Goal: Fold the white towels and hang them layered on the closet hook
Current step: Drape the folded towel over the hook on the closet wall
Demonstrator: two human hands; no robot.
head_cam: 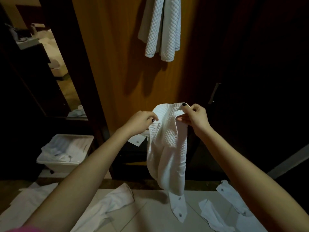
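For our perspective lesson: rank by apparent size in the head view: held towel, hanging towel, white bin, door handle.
Held towel, nearest the camera.
Hanging towel (cropped at top) and white bin: too alike to rank.
Door handle.

No text, label, brand or number is readable anywhere.

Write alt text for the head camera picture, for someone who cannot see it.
The left hand and right hand pinch a white quilted towel by its top edge before a wooden closet door, where a second towel hangs. White cloths lie spread below.
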